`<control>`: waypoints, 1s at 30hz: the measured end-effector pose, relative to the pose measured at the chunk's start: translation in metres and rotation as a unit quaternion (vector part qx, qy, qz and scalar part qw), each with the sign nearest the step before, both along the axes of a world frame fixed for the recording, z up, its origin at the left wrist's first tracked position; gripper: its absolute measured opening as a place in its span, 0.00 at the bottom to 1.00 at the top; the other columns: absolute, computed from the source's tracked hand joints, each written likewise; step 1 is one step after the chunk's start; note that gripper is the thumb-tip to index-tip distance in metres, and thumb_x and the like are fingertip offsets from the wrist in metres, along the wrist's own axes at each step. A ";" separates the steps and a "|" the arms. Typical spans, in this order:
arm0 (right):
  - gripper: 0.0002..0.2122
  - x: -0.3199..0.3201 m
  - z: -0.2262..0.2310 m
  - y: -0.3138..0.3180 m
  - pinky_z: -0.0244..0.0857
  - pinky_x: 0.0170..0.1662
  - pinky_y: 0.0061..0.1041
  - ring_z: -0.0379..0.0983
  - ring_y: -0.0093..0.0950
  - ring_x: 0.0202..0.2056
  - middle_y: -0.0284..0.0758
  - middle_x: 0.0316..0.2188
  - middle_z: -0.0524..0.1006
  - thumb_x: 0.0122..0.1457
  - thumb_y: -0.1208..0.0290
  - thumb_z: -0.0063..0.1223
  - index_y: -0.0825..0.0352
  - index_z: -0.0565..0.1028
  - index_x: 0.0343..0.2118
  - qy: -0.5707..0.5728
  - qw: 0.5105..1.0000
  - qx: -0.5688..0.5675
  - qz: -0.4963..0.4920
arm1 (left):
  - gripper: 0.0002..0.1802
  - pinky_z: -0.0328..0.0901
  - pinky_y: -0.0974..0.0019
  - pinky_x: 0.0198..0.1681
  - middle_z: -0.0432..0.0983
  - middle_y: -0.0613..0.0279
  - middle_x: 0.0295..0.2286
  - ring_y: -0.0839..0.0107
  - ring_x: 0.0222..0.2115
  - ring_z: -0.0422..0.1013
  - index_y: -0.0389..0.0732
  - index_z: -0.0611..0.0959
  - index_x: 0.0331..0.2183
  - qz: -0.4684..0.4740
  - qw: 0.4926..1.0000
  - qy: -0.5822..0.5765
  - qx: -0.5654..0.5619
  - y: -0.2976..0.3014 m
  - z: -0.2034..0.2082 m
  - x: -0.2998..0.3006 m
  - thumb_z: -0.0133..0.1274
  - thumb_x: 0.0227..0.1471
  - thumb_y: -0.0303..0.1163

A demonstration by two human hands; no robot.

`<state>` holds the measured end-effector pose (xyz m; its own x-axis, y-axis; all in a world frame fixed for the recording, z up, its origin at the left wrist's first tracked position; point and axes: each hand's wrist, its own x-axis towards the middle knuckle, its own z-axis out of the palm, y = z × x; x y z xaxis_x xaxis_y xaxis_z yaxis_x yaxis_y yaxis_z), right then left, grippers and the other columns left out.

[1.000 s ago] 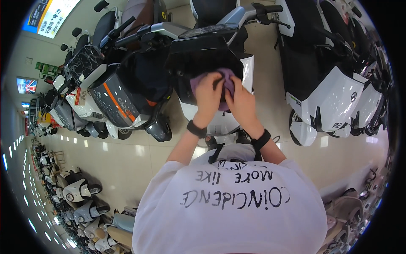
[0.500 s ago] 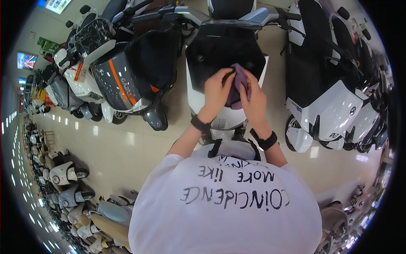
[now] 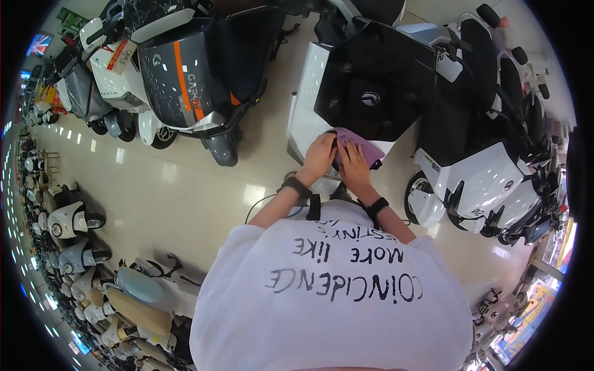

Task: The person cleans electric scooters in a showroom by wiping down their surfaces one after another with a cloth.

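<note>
A purple cloth (image 3: 366, 148) is spread out by the lower edge of a white scooter's glossy black front panel (image 3: 365, 77). My left hand (image 3: 318, 156) is closed at the cloth's left edge, its fingertips partly hidden. A small dark strip shows beside those fingertips; I cannot make out what it is. My right hand (image 3: 354, 168) lies on top of the cloth with its fingers stretched out and a little apart. Whether the cloth touches the panel underneath is hidden. Both wrists wear black bands.
A grey scooter (image 3: 176, 77) with an orange stripe stands to the left, and a white scooter (image 3: 473, 185) stands close on the right. Several more scooters (image 3: 139, 309) line the lower left. Shiny pale floor tiles (image 3: 185, 185) lie between the rows.
The view has shifted, so the scooter now sits further right and looks larger. The cloth was bunched between both hands over the black panel; now it is spread lower, under my right fingers.
</note>
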<state>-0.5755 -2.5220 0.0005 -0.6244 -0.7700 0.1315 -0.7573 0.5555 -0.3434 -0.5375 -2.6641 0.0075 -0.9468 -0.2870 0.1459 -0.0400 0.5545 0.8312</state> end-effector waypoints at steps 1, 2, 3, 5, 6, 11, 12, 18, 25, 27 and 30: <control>0.30 -0.001 0.005 -0.004 0.43 0.57 0.38 0.55 0.37 0.52 0.44 0.49 0.60 0.41 0.78 0.49 0.65 0.57 0.52 0.001 1.000 0.005 0.004 | 0.16 0.60 0.56 0.39 0.68 0.46 0.33 0.49 0.35 0.64 0.33 0.69 0.37 0.000 1.000 0.000 -0.006 -0.001 0.001 0.000 0.46 0.41 0.23; 0.28 -0.001 0.011 -0.010 0.44 0.57 0.36 0.55 0.36 0.52 0.43 0.49 0.60 0.42 0.78 0.49 0.66 0.59 0.51 0.000 1.000 0.013 0.011 | 0.16 0.60 0.56 0.39 0.68 0.46 0.33 0.49 0.35 0.64 0.33 0.69 0.37 0.004 1.000 0.001 -0.001 -0.004 -0.002 0.001 0.46 0.41 0.23; 0.26 -0.002 0.014 -0.018 0.44 0.57 0.35 0.56 0.35 0.52 0.41 0.49 0.61 0.42 0.78 0.49 0.66 0.60 0.49 -0.001 1.000 0.021 0.018 | 0.17 0.60 0.57 0.39 0.67 0.46 0.33 0.49 0.35 0.63 0.33 0.68 0.38 0.027 1.000 0.006 -0.014 -0.008 -0.007 0.002 0.46 0.40 0.23; 0.27 -0.005 0.012 -0.031 0.44 0.57 0.36 0.55 0.36 0.52 0.42 0.50 0.60 0.42 0.78 0.50 0.66 0.59 0.50 -0.014 0.999 0.025 0.044 | 0.18 0.60 0.57 0.39 0.67 0.46 0.33 0.49 0.36 0.63 0.33 0.68 0.38 0.048 0.999 0.011 -0.022 -0.018 -0.015 0.004 0.46 0.40 0.23; 0.29 -0.008 0.010 -0.039 0.44 0.57 0.36 0.55 0.37 0.53 0.43 0.50 0.60 0.41 0.78 0.50 0.66 0.59 0.51 -0.029 0.997 0.023 0.069 | 0.17 0.60 0.56 0.38 0.67 0.45 0.33 0.48 0.35 0.63 0.33 0.67 0.38 0.088 0.994 0.043 -0.053 -0.027 -0.019 0.003 0.46 0.40 0.23; 0.28 -0.021 -0.005 -0.080 0.39 0.59 0.30 0.51 0.32 0.55 0.37 0.52 0.59 0.41 0.75 0.51 0.65 0.60 0.50 0.012 0.989 0.069 0.132 | 0.10 0.61 0.51 0.32 0.68 0.41 0.28 0.44 0.29 0.65 0.33 0.67 0.31 0.125 0.992 -0.004 0.002 -0.063 -0.045 0.003 0.43 0.42 0.28; 0.28 -0.022 -0.005 -0.079 0.39 0.59 0.30 0.51 0.32 0.55 0.37 0.52 0.59 0.41 0.75 0.51 0.65 0.60 0.50 0.012 0.989 0.072 0.130 | 0.10 0.61 0.51 0.32 0.68 0.41 0.28 0.44 0.29 0.65 0.33 0.67 0.31 0.122 0.993 -0.004 0.005 -0.064 -0.049 0.005 0.43 0.42 0.28; 0.26 -0.020 -0.010 -0.032 0.41 0.58 0.31 0.53 0.29 0.54 0.35 0.51 0.60 0.45 0.74 0.49 0.63 0.60 0.50 0.069 0.974 0.106 0.186 | 0.10 0.62 0.52 0.30 0.70 0.44 0.26 0.46 0.29 0.67 0.34 0.70 0.28 0.026 0.988 -0.154 -0.009 -0.036 -0.040 0.017 0.46 0.43 0.30; 0.18 -0.005 0.006 0.018 0.52 0.52 0.30 0.62 0.28 0.47 0.32 0.42 0.68 0.45 0.73 0.50 0.61 0.67 0.42 0.030 0.996 0.041 0.077 | 0.14 0.63 0.58 0.35 0.70 0.50 0.31 0.52 0.34 0.67 0.38 0.72 0.35 -0.040 0.993 -0.106 0.021 -0.024 -0.017 0.023 0.51 0.43 0.32; 0.14 -0.010 0.004 0.034 0.57 0.47 0.30 0.65 0.30 0.42 0.33 0.38 0.69 0.45 0.74 0.50 0.62 0.69 0.38 -0.009 1.000 -0.012 0.010 | 0.15 0.63 0.59 0.36 0.70 0.50 0.33 0.53 0.35 0.67 0.38 0.71 0.37 -0.046 0.991 -0.117 0.049 -0.033 -0.018 0.031 0.51 0.44 0.33; 0.06 -0.020 0.014 0.049 0.64 0.31 0.27 0.69 0.34 0.28 0.36 0.27 0.71 0.46 0.76 0.49 0.65 0.70 0.30 -0.160 0.973 -0.118 -0.116 | 0.19 0.61 0.63 0.41 0.70 0.48 0.37 0.55 0.39 0.66 0.38 0.70 0.41 -0.012 0.978 -0.171 0.120 -0.062 -0.052 0.039 0.49 0.47 0.37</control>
